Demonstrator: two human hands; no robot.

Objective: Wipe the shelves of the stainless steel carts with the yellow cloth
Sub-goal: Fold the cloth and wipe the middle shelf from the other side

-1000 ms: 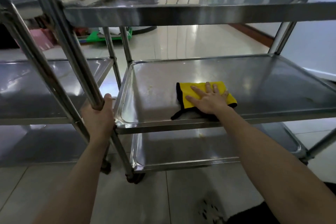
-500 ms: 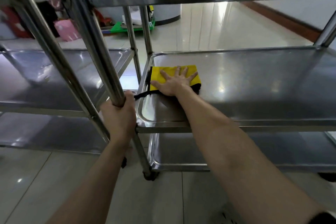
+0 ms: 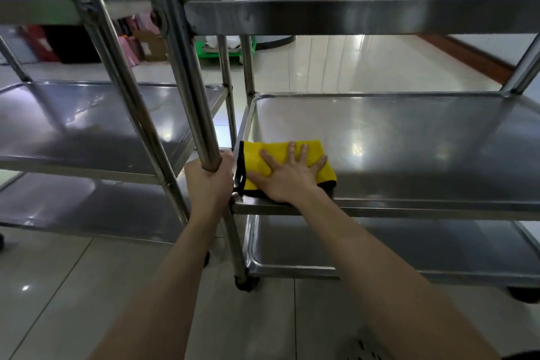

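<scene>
We grip the cart's upright post (image 3: 187, 81) with our left hand (image 3: 209, 181), fingers wrapped round the tube, seemingly to steady the wheeled frame against the push of wiping. Our right hand (image 3: 287, 177) lies flat, fingers spread wide, pressing the yellow cloth (image 3: 271, 147) onto the middle shelf (image 3: 409, 140) at its near-left corner. The cloth sits directly beneath the palm, yellow showing past fingertips and thumb, its black edge to the left. Most of the shelf stretches away to the right.

Yellow cloth (image 3: 274, 159), black-edged; silver shelf (image 3: 409, 137)
</scene>
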